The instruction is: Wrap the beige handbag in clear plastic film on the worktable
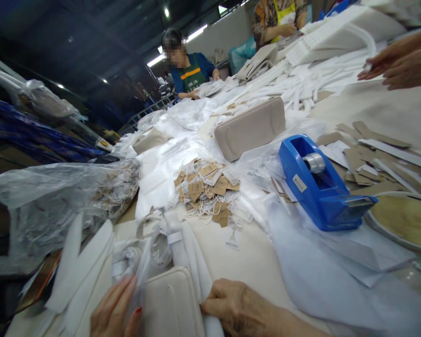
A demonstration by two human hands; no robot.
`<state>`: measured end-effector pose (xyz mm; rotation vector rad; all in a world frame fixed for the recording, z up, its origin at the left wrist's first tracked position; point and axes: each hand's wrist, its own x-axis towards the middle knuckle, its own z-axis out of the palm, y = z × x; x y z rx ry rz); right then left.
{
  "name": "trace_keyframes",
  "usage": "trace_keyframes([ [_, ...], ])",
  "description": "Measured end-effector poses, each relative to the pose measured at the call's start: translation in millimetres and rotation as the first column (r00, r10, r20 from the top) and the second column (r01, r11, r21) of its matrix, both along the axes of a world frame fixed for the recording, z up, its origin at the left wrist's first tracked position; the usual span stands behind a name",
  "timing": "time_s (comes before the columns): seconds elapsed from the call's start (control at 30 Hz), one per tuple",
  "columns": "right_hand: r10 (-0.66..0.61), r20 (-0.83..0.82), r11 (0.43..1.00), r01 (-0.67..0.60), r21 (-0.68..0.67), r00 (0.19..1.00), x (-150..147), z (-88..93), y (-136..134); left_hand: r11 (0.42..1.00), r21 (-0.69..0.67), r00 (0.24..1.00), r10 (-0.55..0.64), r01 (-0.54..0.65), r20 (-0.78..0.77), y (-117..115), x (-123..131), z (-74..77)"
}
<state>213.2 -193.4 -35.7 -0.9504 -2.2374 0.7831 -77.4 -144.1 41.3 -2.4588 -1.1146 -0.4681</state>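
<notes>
A beige handbag (171, 304) lies at the bottom middle of the head view, with plastic and white wrapping around it. My left hand (115, 309) rests at its left side, fingers stretched out and thumb apart, close to a wrapped strap coil (124, 262). On the other side my right hand (240, 304) is closed, with curled fingers and the fingertip at the bag's right edge. Above the bag lies a heap of brown and white hang tags (205, 187) with strings. One small white tag (233, 238) lies apart, just below the heap.
A blue tape dispenser (319, 187) stands to the right, beside cardboard strips (368, 159) and a round tub (403, 217). Another beige bag (250, 127) lies farther back. A clear plastic bag of tags (66, 201) is at left. Co-worker's hands (403, 61) reach in at right; others work behind.
</notes>
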Motion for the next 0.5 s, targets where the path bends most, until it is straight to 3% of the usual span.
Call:
trace_keyframes([
  [0.07,0.003,0.02,1.0,-0.003,-0.009,1.0,-2.0,-0.9,-0.4,0.982,-0.066,0.98,-0.184,0.179,-0.071,2.3,35.4,5.7],
  [0.17,0.008,0.064,1.0,-0.009,0.014,0.998,-0.9,-2.1,0.5,0.969,-0.177,0.984,-0.17,0.175,0.045,10.4,71.4,6.2],
  [0.3,0.083,-0.017,0.993,-0.082,0.087,0.996,6.0,-3.5,1.3,0.91,-0.378,0.951,-0.049,0.169,0.306,16.6,90.0,4.2],
  [0.37,0.092,-0.088,0.988,-0.08,0.134,0.992,4.4,-6.8,0.4,0.867,-0.475,0.909,0.067,0.15,0.41,15.4,94.8,3.2],
  [0.5,-0.077,-0.143,0.961,0.112,0.252,0.987,-15.7,-21.4,-4.0,0.78,-0.619,0.754,0.353,0.091,0.555,10.0,101.5,-2.3],
])
